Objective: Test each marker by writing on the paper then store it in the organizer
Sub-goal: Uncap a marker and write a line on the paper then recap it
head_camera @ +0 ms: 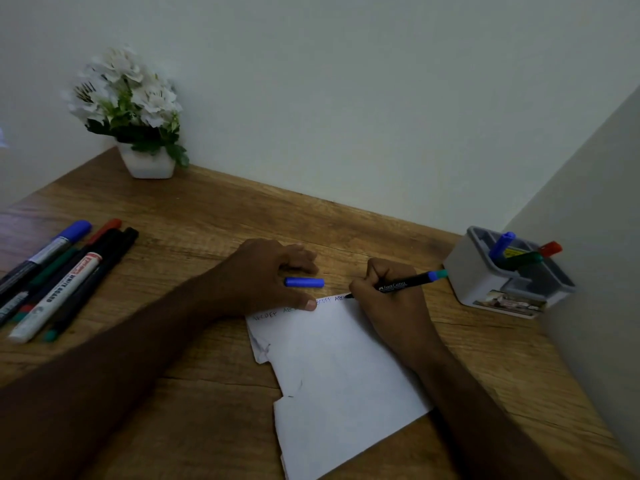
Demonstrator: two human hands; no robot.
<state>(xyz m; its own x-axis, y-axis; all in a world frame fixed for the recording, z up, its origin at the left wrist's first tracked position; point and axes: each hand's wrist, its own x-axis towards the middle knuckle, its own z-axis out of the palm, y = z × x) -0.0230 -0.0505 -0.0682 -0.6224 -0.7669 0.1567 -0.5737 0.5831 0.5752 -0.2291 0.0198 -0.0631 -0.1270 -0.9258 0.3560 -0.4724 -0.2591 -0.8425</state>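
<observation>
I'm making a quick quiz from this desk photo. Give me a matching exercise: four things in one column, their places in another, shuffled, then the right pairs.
Things:
1. blue cap
2. flowerpot
3. organizer
4. whiteboard marker

Places:
A. far left corner of the desk
B. under the left hand
C. right, by the side wall
D. left, among loose markers

Pairs: 1-B, 2-A, 3-C, 4-D

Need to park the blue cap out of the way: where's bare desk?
Bare wood lies between the flower pot and the left hand, and between the paper and the organizer. The marker pile crowds the left edge.
</observation>
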